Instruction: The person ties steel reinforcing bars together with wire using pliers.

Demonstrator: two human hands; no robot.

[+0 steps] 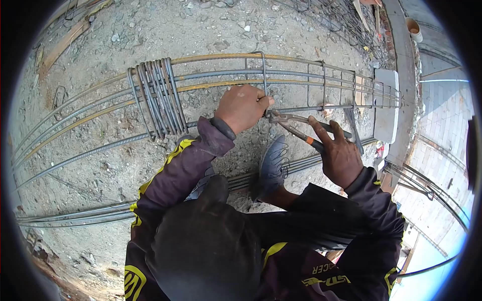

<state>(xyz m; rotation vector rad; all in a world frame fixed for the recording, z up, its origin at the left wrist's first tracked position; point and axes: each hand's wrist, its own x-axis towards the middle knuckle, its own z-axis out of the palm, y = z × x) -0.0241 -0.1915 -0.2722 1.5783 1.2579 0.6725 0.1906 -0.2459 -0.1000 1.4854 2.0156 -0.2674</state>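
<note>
My left hand (240, 108) is closed at the lower corner of a steel stirrup (264, 75), its thumb and forefinger pressed together against it. The undersides of those fingers are hidden. My right hand (341, 156) grips a pair of pincers (297, 132) with orange and black handles. The pincer jaws meet the lower bar just beside my left fingertips; any tie wire there is too small to make out. Long reinforcing bars (216, 73), some rusty and some grey, run across through the stirrups. A bunch of stirrups (156, 98) hangs on them left of my left hand.
Several loose bars (75, 216) lie on the ground by my shoes (273, 163). Gravelly soil (201, 30) spreads beyond the cage. A pale board (386, 105) stands under its right end, near a concrete edge (405, 65). A wooden plank (64, 45) lies upper left.
</note>
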